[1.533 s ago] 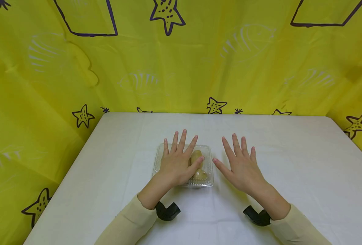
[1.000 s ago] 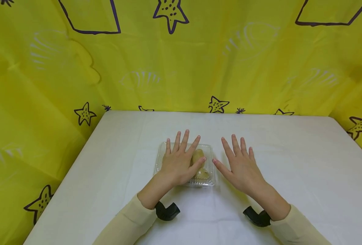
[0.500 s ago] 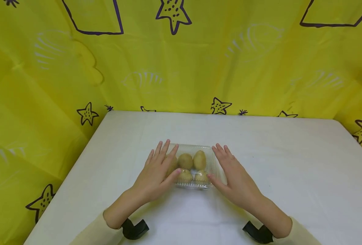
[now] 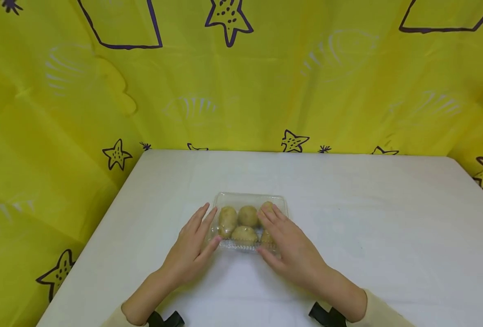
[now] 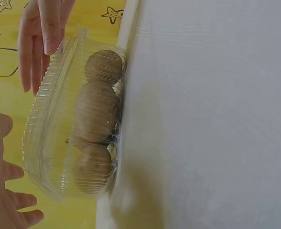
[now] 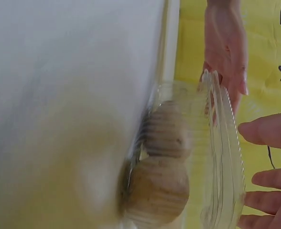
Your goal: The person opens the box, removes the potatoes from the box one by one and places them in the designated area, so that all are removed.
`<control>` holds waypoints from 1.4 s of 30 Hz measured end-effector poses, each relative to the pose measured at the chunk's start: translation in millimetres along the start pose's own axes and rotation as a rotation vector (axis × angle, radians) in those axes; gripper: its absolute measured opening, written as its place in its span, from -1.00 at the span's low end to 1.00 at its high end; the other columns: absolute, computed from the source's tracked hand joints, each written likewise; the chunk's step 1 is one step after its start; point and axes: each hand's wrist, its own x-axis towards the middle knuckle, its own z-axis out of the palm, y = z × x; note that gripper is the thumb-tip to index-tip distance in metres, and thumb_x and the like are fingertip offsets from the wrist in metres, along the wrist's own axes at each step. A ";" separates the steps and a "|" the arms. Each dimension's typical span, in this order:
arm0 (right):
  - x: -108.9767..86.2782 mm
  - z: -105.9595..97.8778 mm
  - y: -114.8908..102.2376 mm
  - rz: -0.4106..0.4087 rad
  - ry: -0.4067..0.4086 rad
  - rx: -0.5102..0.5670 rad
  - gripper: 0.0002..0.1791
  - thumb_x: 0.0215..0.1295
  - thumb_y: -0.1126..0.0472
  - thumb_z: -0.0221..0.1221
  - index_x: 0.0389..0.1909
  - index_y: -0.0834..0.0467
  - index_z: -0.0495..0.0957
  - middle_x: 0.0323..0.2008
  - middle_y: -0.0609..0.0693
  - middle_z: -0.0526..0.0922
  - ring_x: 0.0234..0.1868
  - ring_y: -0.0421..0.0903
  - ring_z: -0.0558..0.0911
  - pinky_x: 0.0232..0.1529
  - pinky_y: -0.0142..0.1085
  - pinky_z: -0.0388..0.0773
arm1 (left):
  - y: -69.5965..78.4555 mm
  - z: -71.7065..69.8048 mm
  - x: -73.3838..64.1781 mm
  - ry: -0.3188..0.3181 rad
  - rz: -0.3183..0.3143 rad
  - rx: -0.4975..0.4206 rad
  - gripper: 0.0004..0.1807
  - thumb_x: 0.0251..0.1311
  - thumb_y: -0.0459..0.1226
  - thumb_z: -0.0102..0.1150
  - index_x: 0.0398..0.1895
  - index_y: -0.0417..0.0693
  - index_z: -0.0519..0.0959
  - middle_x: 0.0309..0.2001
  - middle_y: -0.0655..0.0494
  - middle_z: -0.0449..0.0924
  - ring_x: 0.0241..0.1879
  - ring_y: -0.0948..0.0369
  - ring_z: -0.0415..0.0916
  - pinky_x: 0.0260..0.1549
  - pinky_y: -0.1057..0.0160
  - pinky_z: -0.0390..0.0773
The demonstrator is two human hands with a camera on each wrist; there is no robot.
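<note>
A clear plastic clamshell box with several potatoes inside sits on the white table in the head view. Its lid is down over the potatoes. My left hand is at the box's left side, fingers extended and close to the edge. On the other side, my right hand overlaps the right part of the box, with straight fingers above the lid. In the left wrist view, the near fingers are apart from the box wall. In the right wrist view, the right fingers reach toward the lid rim.
The white tabletop spreads around the box. Behind and beside it hangs a yellow cloth printed with starfish and fish. A black curved piece shows under each wrist, such as the black piece on the left.
My left hand has moved from over the box to its left side. The right hand has shifted left over the box's right part. The box stays in place.
</note>
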 end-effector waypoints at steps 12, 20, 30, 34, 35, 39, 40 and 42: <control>15.0 18.1 -11.8 -0.184 0.040 -0.006 -0.39 -0.07 0.20 0.38 0.05 0.31 0.46 0.10 0.19 0.46 0.18 0.14 0.36 0.15 -0.02 0.29 | -11.5 9.6 -2.1 0.205 -0.024 -0.295 -0.54 0.28 -0.34 -0.04 0.25 -0.23 0.29 0.23 -0.01 0.29 0.23 0.07 0.18 0.11 -0.07 0.23; 22.3 28.1 -14.0 -0.245 0.070 -0.021 -0.40 -0.12 0.25 0.38 0.00 0.37 0.47 0.04 0.22 0.50 0.12 0.14 0.42 0.12 -0.03 0.33 | -17.3 18.6 -1.7 0.292 -0.122 -0.623 -0.70 0.29 -0.47 -0.10 0.06 -0.33 0.46 0.05 -0.11 0.46 0.01 0.01 0.40 -0.07 0.42 0.39; 30.1 31.6 -17.0 -0.236 0.022 -0.062 -0.40 -0.04 0.15 0.36 0.01 0.38 0.46 0.06 0.23 0.48 0.16 0.12 0.39 0.18 -0.13 0.26 | -22.3 24.1 -0.4 0.201 -0.458 -0.990 -0.65 0.23 -0.44 -0.03 0.05 -0.49 0.39 -0.02 -0.28 0.47 -0.05 0.30 0.44 -0.03 0.43 0.37; 32.1 32.9 -17.3 -0.233 0.009 -0.086 -0.38 -0.01 0.12 0.35 0.03 0.38 0.45 0.09 0.23 0.47 0.16 0.11 0.39 0.20 -0.16 0.25 | -23.6 25.5 0.0 0.185 -0.484 -1.016 -0.65 0.18 -0.47 -0.02 0.05 -0.47 0.40 -0.08 -0.21 0.49 -0.10 0.27 0.44 -0.10 0.42 0.41; 32.7 33.4 -17.3 -0.236 0.012 -0.085 -0.38 -0.01 0.11 0.35 0.03 0.38 0.45 0.08 0.23 0.47 0.16 0.11 0.39 0.19 -0.16 0.25 | -23.9 25.7 0.0 0.182 -0.494 -1.022 -0.64 0.17 -0.48 -0.02 0.04 -0.46 0.40 -0.11 -0.18 0.49 -0.12 0.27 0.44 -0.13 0.42 0.43; 35.2 36.3 -17.7 -0.256 0.031 -0.087 -0.39 -0.02 0.11 0.35 0.02 0.38 0.47 0.07 0.23 0.48 0.15 0.11 0.41 0.19 -0.15 0.26 | -24.8 25.9 -0.1 0.167 -0.511 -1.056 -0.66 0.10 -0.50 -0.03 -0.03 -0.51 0.42 -0.22 -0.06 0.51 -0.22 0.26 0.45 -0.26 0.41 0.46; 35.9 37.2 -17.8 -0.265 0.036 -0.086 -0.39 -0.03 0.11 0.36 0.02 0.38 0.47 0.06 0.24 0.49 0.14 0.11 0.41 0.18 -0.15 0.27 | -25.0 25.8 -0.2 0.161 -0.515 -1.067 -0.67 0.08 -0.51 -0.04 -0.05 -0.52 0.42 -0.24 -0.04 0.50 -0.24 0.26 0.45 -0.28 0.40 0.47; 37.1 38.8 -18.3 -0.283 0.042 -0.084 -0.40 -0.02 0.12 0.35 0.00 0.38 0.47 0.05 0.24 0.49 0.14 0.11 0.42 0.17 -0.14 0.28 | -25.3 24.8 -0.3 0.141 -0.529 -1.105 -0.68 0.06 -0.52 -0.07 -0.09 -0.54 0.41 -0.27 0.00 0.50 -0.27 0.25 0.45 -0.30 0.39 0.47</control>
